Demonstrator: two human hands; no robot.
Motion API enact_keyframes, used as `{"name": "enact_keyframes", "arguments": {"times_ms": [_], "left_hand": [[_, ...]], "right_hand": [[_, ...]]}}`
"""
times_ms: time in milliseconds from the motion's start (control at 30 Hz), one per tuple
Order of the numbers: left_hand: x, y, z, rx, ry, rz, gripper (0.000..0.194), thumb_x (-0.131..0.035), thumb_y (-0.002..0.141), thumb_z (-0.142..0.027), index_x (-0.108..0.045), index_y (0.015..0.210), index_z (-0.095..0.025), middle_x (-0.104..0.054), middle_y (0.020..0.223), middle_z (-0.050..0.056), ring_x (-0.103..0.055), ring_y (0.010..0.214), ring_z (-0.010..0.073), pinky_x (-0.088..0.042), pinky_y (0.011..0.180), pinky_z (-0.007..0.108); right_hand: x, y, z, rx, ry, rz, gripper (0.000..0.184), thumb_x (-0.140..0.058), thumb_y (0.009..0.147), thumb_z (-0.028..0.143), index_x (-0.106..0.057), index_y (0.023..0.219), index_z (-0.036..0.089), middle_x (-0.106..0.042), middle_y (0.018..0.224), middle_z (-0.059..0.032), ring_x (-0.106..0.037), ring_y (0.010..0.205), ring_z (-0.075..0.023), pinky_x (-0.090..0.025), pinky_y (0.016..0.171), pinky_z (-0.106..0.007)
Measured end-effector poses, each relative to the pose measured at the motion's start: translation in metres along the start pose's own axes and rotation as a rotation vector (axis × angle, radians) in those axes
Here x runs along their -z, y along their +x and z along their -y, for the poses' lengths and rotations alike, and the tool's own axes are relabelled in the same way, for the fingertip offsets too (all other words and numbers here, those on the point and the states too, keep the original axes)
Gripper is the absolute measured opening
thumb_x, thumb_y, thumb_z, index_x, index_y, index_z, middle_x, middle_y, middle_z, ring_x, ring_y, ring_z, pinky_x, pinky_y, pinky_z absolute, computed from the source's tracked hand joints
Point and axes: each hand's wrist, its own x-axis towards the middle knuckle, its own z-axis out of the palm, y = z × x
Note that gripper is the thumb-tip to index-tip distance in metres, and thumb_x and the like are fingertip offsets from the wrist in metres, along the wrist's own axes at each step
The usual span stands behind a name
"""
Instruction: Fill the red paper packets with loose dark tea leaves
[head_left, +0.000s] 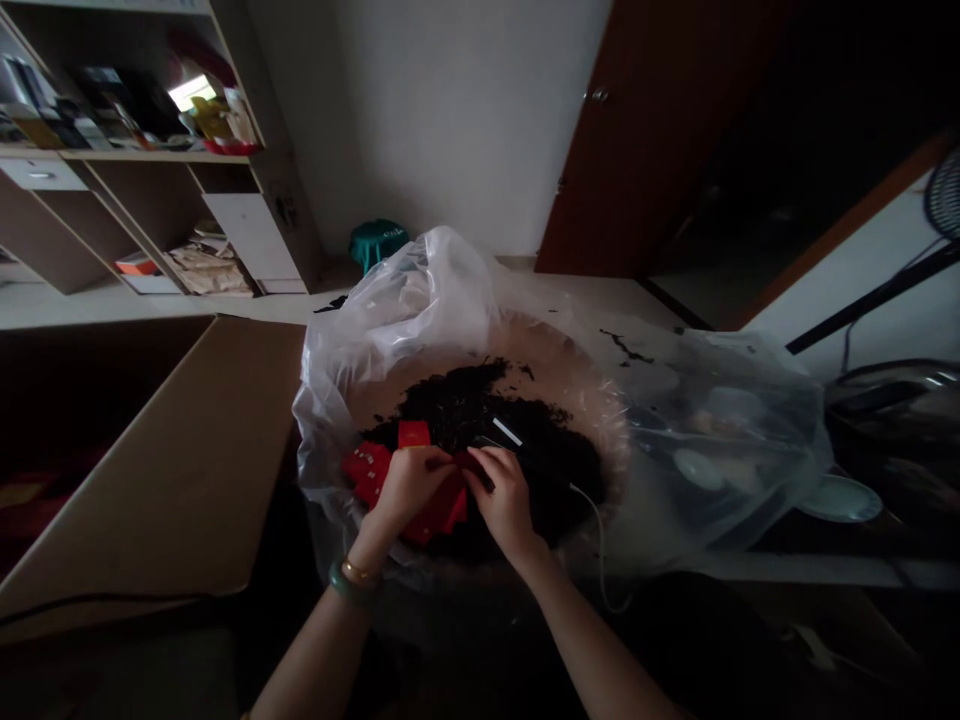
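My left hand (414, 488), with a gold bangle and a green bangle at the wrist, pinches a small red packet (455, 466). Fingers of my right hand (504, 498) close on the same packet from the other side. Below and left of my hands lie more red packets (366, 470), some with pale marks. They rest on dark, loose, leaf-like material (457, 395) in a wide round basket (551, 345) lined with clear plastic (375, 330). Just past my right hand is a dark device with a bright white strip (507, 431); a white cable (602, 540) runs nearby.
A large open cardboard box (172, 450) stands at the left. Clear plastic bags (727, 450) lie to the right, near a pale green dish (840, 498) and a black fan (946, 195). Behind are a shelf unit (277, 190), a teal bin (377, 243) and a brown door (600, 170).
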Motion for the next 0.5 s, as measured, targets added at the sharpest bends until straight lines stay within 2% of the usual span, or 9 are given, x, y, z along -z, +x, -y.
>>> {"name": "enact_keyframes", "arguments": {"times_ms": [133,267,367,500], "left_hand": [[-0.011,0.002,0.007,0.109,-0.187,-0.138,0.009,-0.068,0.068,-0.023,-0.073,0.073,-0.017,-0.073,0.069,0.002,-0.065,0.064,0.0166,-0.047,0.061,0.023],[-0.022,0.002,0.011,0.167,-0.312,-0.184,0.012,-0.071,0.064,-0.025,-0.073,0.071,-0.016,-0.073,0.067,0.003,-0.065,0.062,0.0167,-0.048,0.060,0.024],[-0.025,0.001,0.012,0.191,-0.370,-0.200,0.012,-0.071,0.063,-0.025,-0.073,0.071,-0.016,-0.073,0.066,0.003,-0.065,0.061,0.0168,-0.049,0.059,0.024],[-0.027,0.000,0.010,0.169,-0.337,-0.201,0.008,-0.066,0.065,-0.019,-0.073,0.070,-0.017,-0.073,0.066,0.002,-0.066,0.063,0.0165,-0.050,0.061,0.024]], "right_hand": [[-0.002,0.000,0.003,0.123,-0.065,-0.077,0.038,-0.052,0.090,0.016,-0.057,0.127,0.025,-0.062,0.106,-0.0106,-0.059,0.095,-0.0212,-0.052,0.084,-0.038],[-0.001,0.003,0.004,0.196,-0.112,-0.106,0.040,-0.052,0.090,0.013,-0.057,0.128,0.025,-0.062,0.105,-0.0102,-0.058,0.094,-0.0209,-0.052,0.082,-0.037],[0.002,0.004,0.003,0.208,-0.137,-0.106,0.033,-0.053,0.089,0.013,-0.063,0.118,0.025,-0.064,0.101,-0.0086,-0.057,0.095,-0.0213,-0.051,0.082,-0.038],[0.006,0.007,0.003,0.205,-0.158,-0.075,0.016,-0.056,0.088,0.016,-0.068,0.096,0.022,-0.064,0.091,-0.0073,-0.055,0.087,-0.0210,-0.051,0.078,-0.037]]}}
